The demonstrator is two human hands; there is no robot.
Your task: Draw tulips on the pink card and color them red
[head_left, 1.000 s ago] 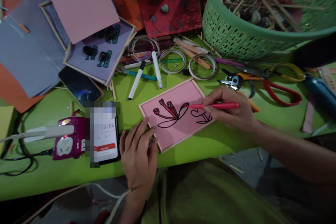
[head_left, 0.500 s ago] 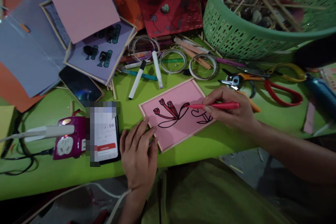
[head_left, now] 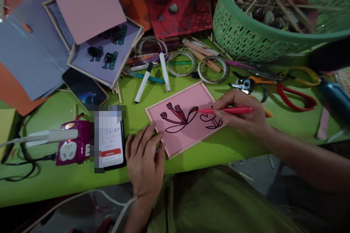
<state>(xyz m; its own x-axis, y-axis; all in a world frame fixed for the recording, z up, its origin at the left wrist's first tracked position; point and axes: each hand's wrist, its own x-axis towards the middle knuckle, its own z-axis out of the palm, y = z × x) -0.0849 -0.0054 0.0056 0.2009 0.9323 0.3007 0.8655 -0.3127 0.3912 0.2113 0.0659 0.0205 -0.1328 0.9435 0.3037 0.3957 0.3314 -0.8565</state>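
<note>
Clock faces are centred on the pink card, with 12 pointing away from you.

Item: pink card (head_left: 186, 140), edged with thin wooden strips (head_left: 175, 96). Lies slightly turned on the green table (head_left: 207, 153), just in front of you. Bears black-outlined flowers, partly red. Looks light and thin, so probably easy to slide; the strips should stiffen it, though their corners may be weak. Best held by the edging, clear of the drawing, with light pressure.

Item: red pen (head_left: 237, 110), 3 o'clock, lying almost level over the card, its tip at the red leaf near the middle. Contact too fine to confirm. Likely light, rigid and smooth; best gripped near the tip, as you have it.

Item: your right hand (head_left: 244, 116), 3 o'clock, pinching the pen between thumb and fingers.

Item: your left hand (head_left: 144, 160), 8 o'clock, spread and palm down, grasping nothing, fingers resting against the card's near-left edge.

Surroundings: lit phone (head_left: 112, 142), 9 o'clock, beside your left hand; black-capped marker (head_left: 143, 84), 10 o'clock; purple-tipped marker (head_left: 164, 72), 11 o'clock; tape roll (head_left: 212, 81), 1 o'clock; green basket (head_left: 246, 31), between 1 and 2; red-handled scissors (head_left: 300, 109), between 2 and 3.
</note>
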